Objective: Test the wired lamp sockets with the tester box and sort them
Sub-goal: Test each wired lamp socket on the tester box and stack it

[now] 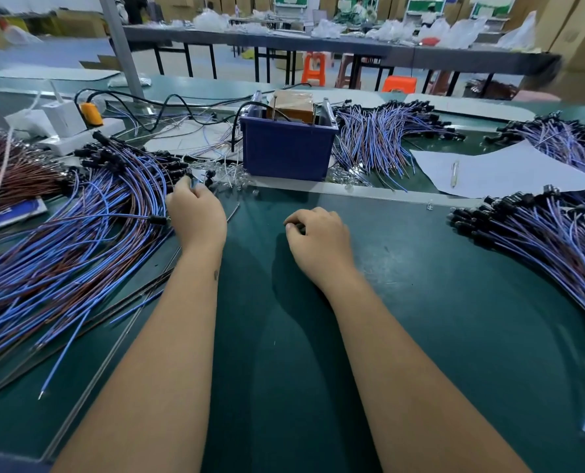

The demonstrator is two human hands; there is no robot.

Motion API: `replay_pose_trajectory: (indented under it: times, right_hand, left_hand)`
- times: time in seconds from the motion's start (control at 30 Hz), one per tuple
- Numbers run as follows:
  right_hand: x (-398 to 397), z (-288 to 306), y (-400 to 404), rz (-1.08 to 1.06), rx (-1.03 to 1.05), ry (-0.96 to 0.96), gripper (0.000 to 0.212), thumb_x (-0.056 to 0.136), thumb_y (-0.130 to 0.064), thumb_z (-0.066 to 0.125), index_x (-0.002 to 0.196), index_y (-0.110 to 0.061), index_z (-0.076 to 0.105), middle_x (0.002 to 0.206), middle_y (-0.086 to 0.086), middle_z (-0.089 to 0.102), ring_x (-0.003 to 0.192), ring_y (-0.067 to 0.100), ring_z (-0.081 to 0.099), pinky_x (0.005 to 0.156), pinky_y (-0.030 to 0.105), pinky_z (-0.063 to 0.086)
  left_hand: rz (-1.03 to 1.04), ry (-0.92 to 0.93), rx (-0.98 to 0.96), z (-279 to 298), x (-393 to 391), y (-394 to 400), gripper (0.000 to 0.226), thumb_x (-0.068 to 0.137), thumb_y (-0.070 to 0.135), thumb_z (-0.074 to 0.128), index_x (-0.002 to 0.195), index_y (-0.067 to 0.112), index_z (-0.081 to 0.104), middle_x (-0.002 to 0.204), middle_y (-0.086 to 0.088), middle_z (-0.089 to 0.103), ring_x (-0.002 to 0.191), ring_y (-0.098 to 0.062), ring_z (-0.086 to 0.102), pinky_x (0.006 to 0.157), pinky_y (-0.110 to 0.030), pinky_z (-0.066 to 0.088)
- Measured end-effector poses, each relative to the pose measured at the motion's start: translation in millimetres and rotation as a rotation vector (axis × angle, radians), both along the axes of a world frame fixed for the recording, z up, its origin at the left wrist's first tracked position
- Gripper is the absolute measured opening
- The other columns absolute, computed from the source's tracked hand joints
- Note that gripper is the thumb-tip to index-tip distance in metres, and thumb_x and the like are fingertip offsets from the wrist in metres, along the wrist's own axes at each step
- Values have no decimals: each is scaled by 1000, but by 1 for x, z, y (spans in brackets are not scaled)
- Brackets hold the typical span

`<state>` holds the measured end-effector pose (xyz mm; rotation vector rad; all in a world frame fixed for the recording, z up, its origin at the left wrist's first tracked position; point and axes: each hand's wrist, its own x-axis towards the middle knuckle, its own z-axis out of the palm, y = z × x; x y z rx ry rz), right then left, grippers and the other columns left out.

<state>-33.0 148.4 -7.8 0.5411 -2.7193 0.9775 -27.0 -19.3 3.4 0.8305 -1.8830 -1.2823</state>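
A blue plastic tester box (287, 151) stands at the back-centre of the green counter (420, 302). Four heaps of blue-and-brown wired black lamp sockets surround it: one large heap on the left (79, 240), three on the right. The left hand (197, 213) pinches a small black socket (190, 174) at the left heap's edge. The right hand (318, 237) rests on the counter, fingers curled around something small and dark.

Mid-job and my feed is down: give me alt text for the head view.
A person's left hand pinches a small black lamp socket at the edge of a big pile of blue and brown wired sockets, while the right hand rests curled on the green table. Behind them stands a blue plastic tester box.
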Motion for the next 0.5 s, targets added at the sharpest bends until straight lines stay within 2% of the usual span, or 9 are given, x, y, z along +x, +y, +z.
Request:
replay_pose_trajectory:
  times: [0.07, 0.13, 0.2, 0.27, 0.33, 0.43, 0.5]
  right_hand:
    - [1, 1, 0, 28, -63, -9, 23, 96, -21, 48, 106, -20, 69, 102, 0, 61, 103, 21, 48, 90, 34, 39]
    - [3, 1, 0, 54, -116, -3, 23, 96, -19, 49, 105, -18, 70, 99, 0, 60, 100, 20, 49, 87, 33, 41]
    - [4, 1, 0, 76, -172, -1, 21, 96, -16, 50, 102, -16, 70, 94, -2, 60, 93, 16, 52, 78, 29, 41]
    - [5, 4, 0, 125, -287, -65, 19, 96, -14, 51, 99, -16, 70, 85, -4, 61, 79, 13, 55, 70, 26, 42]
    - [6, 8, 0, 211, -463, -231, 20, 97, -10, 49, 95, -16, 67, 77, 1, 62, 63, 15, 56, 60, 29, 50]
    - [7, 15, 0, 337, -724, -492, 25, 102, -4, 38, 97, -12, 61, 67, 9, 62, 47, 17, 55, 45, 25, 49]
    - [8, 19, 1, 369, -838, -591, 28, 103, -4, 34, 96, -12, 60, 60, 7, 62, 44, 16, 57, 44, 25, 49]
  left_hand:
    - [-16, -38, 116, -1, -1, 1, 41, 102, 25, 38, 126, -5, 53, 122, -27, 59, 80, -31, 61, 74, -42, 47]
    - [-93, -3, 209, 0, 0, 4, 35, 102, 28, 40, 94, 2, 62, 96, -18, 68, 57, -25, 49, 63, -36, 39]
    - [-181, 81, 212, 2, 1, 7, 35, 102, 25, 40, 72, 16, 56, 69, -5, 56, 51, -17, 34, 61, -33, 29]
    - [-320, 197, 172, 7, 3, 13, 33, 103, 17, 38, 76, 21, 57, 65, 0, 44, 52, -12, 31, 55, -29, 27]
    - [-483, 267, 131, 14, 4, 24, 30, 104, 9, 33, 93, 22, 58, 68, 4, 43, 52, -5, 34, 51, -20, 28]
    - [-649, 277, -10, 23, 8, 47, 29, 102, 0, 31, 100, 19, 52, 75, 5, 47, 62, 1, 44, 62, -12, 37]
    - [-725, 302, -130, 26, 12, 61, 28, 101, 0, 34, 96, 22, 50, 82, 5, 53, 72, 0, 51, 73, -14, 43]
